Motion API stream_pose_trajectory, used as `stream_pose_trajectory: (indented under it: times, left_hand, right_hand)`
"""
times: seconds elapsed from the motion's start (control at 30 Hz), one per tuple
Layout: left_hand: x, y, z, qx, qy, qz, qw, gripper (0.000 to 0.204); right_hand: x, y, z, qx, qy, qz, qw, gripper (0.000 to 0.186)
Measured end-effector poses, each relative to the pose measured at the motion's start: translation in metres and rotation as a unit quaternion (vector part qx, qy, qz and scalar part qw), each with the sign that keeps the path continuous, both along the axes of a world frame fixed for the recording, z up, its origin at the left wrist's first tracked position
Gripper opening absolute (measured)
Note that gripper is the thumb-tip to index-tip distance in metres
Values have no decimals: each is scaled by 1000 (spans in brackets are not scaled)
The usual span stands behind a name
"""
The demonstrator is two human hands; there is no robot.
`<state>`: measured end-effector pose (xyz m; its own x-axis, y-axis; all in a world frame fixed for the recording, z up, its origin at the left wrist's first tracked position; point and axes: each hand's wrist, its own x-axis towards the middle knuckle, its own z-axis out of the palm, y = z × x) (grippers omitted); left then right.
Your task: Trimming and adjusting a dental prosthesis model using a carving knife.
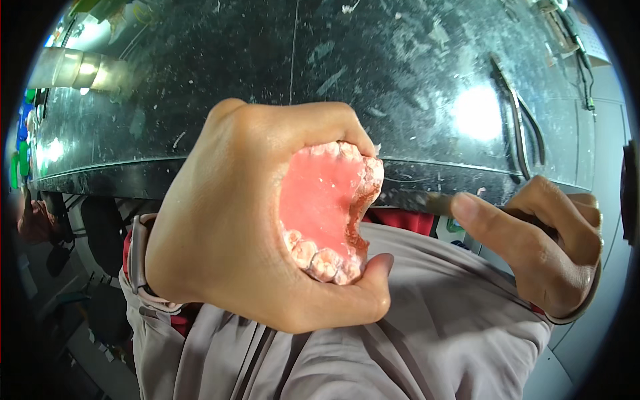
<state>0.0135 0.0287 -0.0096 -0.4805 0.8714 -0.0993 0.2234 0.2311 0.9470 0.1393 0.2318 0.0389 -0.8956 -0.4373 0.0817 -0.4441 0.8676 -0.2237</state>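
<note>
My left hand is wrapped round a dental model, thumb below and fingers above. The model has a smooth pink plate-like middle and pale teeth along its upper and lower edges. Its right side is rough and reddish-brown, with a curved notch. To the right, my right hand grips a narrow dark tool, index finger stretched along it. The tool's far end is smeared by motion, so its kind is unclear. That end points at the model's right side, and I cannot tell whether they touch.
Behind my hands is a dark, scratched worktop dotted with whitish specks. Metal pliers lie on it at the right. A translucent tube-like piece is at the far left. Below the model, grey cloth covers my lap.
</note>
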Motion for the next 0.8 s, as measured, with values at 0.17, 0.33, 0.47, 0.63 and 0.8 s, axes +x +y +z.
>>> stream_pose_trajectory:
  times: [0.17, 0.33, 0.47, 0.63, 0.8]
  left_hand:
    - [5, 8, 14, -44, 76, 12, 996, 47]
    - [3, 14, 4, -66, 176, 31, 982, 47]
    - [-11, 7, 0, 0, 65, -57, 996, 48]
    - [-10, 16, -8, 57, 106, -90, 989, 49]
    - [0, 6, -16, 41, 79, 2, 996, 49]
  right_hand:
    - [-14, -18, 13, 87, -52, -3, 995, 45]
    - [-18, -14, 19, 88, -105, 2, 991, 45]
    - [-8, -21, 18, 92, -135, -21, 986, 44]
    - [0, -43, 0, 62, -44, -164, 984, 37]
    - [15, -30, -42, -62, 38, -102, 992, 39]
